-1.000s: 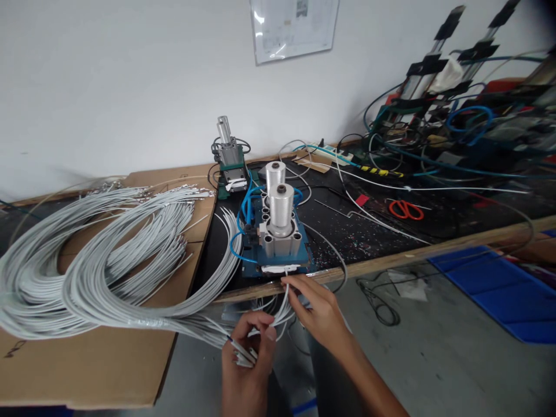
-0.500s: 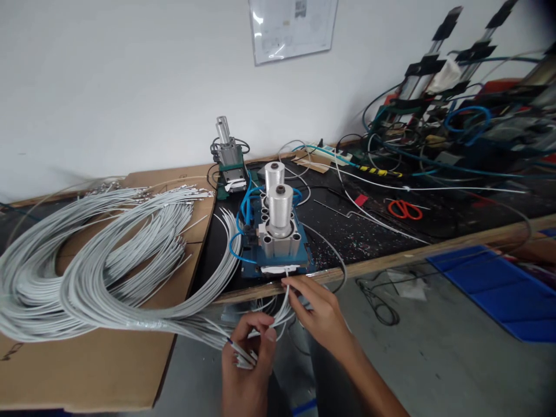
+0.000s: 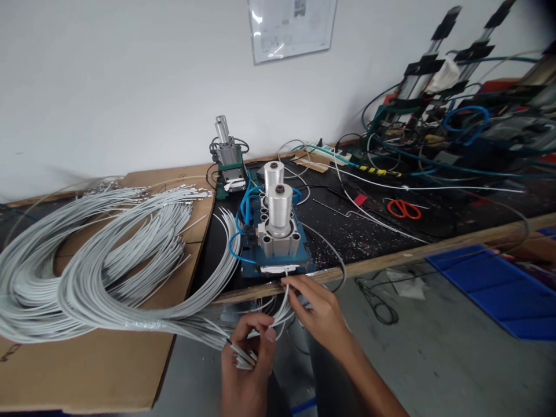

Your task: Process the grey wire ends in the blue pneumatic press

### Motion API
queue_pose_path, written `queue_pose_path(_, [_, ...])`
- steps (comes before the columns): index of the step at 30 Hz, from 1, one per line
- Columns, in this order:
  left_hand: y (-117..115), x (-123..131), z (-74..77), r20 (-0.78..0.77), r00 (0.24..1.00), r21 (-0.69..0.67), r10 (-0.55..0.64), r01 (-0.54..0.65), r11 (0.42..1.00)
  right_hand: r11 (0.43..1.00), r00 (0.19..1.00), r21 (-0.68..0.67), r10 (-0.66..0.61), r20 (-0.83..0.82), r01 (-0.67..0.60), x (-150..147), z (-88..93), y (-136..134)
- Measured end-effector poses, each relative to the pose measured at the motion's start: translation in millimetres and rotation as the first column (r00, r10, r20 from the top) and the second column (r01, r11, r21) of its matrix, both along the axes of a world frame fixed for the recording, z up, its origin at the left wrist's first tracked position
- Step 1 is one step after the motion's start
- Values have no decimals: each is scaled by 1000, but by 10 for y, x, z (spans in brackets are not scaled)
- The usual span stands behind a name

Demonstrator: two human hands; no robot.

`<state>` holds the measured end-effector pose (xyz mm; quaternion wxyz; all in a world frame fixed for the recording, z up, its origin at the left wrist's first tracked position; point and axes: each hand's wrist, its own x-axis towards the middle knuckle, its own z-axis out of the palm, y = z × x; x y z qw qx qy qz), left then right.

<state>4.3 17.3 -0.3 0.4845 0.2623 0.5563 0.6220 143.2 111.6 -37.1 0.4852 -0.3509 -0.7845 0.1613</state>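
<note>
In front of the table edge, my left hand (image 3: 248, 359) is closed round several white cable ends (image 3: 244, 360). My right hand (image 3: 319, 310) pinches a single white cable (image 3: 286, 292) just below the front of a small pneumatic press (image 3: 280, 243). The tip of that cable meets the white-wrapped front of the press; how far in it reaches is hidden. Two ribbed silver cylinders top the press, which has a blue base and blue air hoses. Between my hands, more white cable strands run left to a big coiled bundle (image 3: 143, 324) of cables.
Cardboard (image 3: 108, 370) lies under the coils at the left. A second press (image 3: 228, 156) stands behind. Orange-handled scissors (image 3: 403, 209), loose cables and a thin metal rod lie on the black tabletop (image 3: 365, 243). Larger machines (image 3: 417, 87) stand at the back right, above a blue bin (image 3: 499, 292).
Both hands hold the same pose and place, and the cable stays at the front of the press. Only the camera view has shifted very slightly.
</note>
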Motion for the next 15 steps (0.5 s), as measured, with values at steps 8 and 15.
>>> queue_pose_path(8, [4, -3, 51, -36, 999, -12, 6, -7, 1000, 1000, 1000, 19, 4, -5, -4, -1, -2, 10])
queue_pose_path(15, [-3, -18, 31, -16, 1000, -16, 3, -3, 1000, 1000, 1000, 23, 1, -15, -1, -2, -20, 11])
